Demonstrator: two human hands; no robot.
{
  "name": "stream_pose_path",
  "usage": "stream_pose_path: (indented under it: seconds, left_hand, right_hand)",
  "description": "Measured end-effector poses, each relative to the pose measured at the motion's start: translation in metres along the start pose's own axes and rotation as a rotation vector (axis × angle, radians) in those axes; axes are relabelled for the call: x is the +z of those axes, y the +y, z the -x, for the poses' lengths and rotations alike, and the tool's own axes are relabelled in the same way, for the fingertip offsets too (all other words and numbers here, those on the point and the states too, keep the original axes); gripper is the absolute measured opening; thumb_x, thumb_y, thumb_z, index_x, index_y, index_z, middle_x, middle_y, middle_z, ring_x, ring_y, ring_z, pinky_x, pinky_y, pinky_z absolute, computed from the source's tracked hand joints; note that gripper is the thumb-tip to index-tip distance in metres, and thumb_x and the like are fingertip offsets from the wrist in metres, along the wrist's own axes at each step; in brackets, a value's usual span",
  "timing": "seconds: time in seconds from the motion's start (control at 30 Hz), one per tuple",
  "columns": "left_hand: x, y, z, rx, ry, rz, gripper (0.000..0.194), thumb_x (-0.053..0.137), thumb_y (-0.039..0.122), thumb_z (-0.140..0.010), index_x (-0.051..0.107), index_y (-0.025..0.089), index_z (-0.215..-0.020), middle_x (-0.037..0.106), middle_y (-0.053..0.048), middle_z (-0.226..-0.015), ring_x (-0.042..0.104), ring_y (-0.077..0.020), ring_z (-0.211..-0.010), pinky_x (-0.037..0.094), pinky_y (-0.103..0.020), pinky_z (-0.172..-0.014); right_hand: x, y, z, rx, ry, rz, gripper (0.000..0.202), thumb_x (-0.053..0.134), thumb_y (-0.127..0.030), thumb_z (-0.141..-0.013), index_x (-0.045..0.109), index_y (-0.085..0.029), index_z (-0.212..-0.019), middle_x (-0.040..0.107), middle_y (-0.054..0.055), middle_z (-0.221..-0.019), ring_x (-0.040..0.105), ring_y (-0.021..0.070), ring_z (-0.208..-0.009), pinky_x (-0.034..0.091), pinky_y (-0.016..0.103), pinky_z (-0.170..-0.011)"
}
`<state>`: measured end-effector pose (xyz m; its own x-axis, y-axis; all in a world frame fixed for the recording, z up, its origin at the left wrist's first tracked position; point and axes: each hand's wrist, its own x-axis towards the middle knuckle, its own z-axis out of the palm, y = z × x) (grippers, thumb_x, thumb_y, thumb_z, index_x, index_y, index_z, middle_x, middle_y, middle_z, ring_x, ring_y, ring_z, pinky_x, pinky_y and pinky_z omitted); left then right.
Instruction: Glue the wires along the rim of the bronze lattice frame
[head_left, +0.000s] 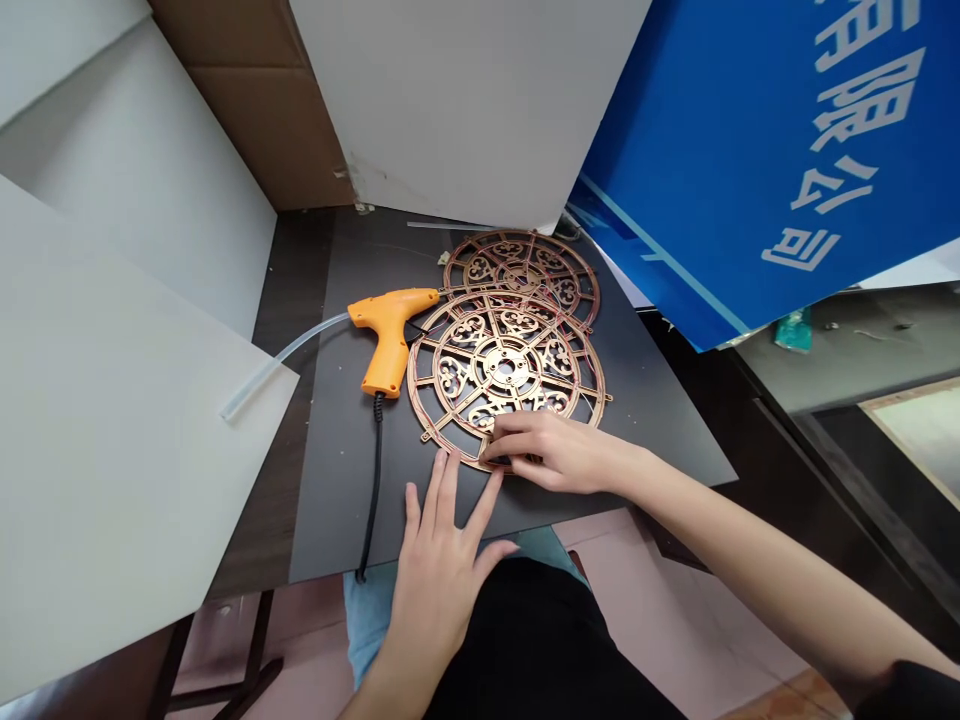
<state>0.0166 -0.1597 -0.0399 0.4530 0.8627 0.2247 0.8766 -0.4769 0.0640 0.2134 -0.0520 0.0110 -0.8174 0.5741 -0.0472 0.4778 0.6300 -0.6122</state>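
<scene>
A round gold openwork panel (507, 366) lies on the dark board, with scroll ornaments between its rings and thin red wires along it. It overlaps a second, similar panel (574, 262) behind. My left hand (439, 560) rests at the near rim, fingers spread and fingertips touching the edge. Over the same rim, just to the right, my right hand (551, 450) has its fingers bent and pinched together; what they hold is hidden, perhaps a wire. An orange hot glue gun (390, 335) lies left of the panels, a clear glue stick (292, 350) sticking out of its back.
The gun's black cord (373, 490) runs over the near edge of the dark board (660, 430). Large white panels (112, 450) stand at the left and back, beside a brown carton (247, 110). A blue sign (712, 180) with white characters leans at the right.
</scene>
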Motion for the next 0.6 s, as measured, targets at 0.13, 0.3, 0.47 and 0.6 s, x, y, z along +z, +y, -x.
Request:
stream_pose_path:
  seconds: [0.13,0.3,0.47,0.6]
  left_hand:
    - [-0.002,-0.009,0.001,0.054,0.012,0.019,0.058,0.055,0.046,-0.090,0.046,0.025,-0.144,0.041,-0.026,-0.147,0.042,-0.0397,-0.137,0.046,-0.066,-0.095]
    - [-0.004,-0.014,-0.002,0.088,0.023,0.064,0.055,0.055,0.043,-0.091,0.049,0.021,-0.141,0.042,-0.027,-0.146,0.044,-0.0385,-0.136,0.047,-0.065,-0.096]
    - [-0.004,-0.019,0.000,0.108,0.022,0.073,0.052,0.054,0.040,-0.093,0.049,0.021,-0.141,0.044,-0.026,-0.145,0.046,-0.0367,-0.135,0.047,-0.065,-0.095]
    - [-0.005,-0.027,0.004,0.119,0.015,0.078,0.050,0.053,0.039,-0.094,0.049,0.022,-0.140,0.043,-0.024,-0.146,0.045,-0.0363,-0.136,0.046,-0.065,-0.097]
  right_hand:
    - [0.003,0.001,-0.001,-0.015,0.029,-0.009,0.035,0.044,-0.007,-0.090,0.070,-0.014,-0.112,0.065,0.010,-0.100,0.062,0.0196,-0.088,0.051,0.033,-0.079]
    - [0.005,-0.001,0.000,-0.021,0.044,-0.005,0.034,0.044,-0.008,-0.090,0.070,-0.013,-0.111,0.065,0.011,-0.098,0.061,0.0194,-0.086,0.052,0.033,-0.078]
    - [0.004,-0.005,-0.003,-0.008,0.016,0.008,0.034,0.044,-0.009,-0.091,0.070,-0.013,-0.113,0.064,0.011,-0.099,0.061,0.0197,-0.087,0.051,0.034,-0.078]
    - [0.003,-0.008,-0.007,-0.005,-0.013,0.009,0.035,0.044,-0.010,-0.092,0.068,-0.014,-0.117,0.063,0.010,-0.103,0.061,0.0188,-0.088,0.051,0.032,-0.079]
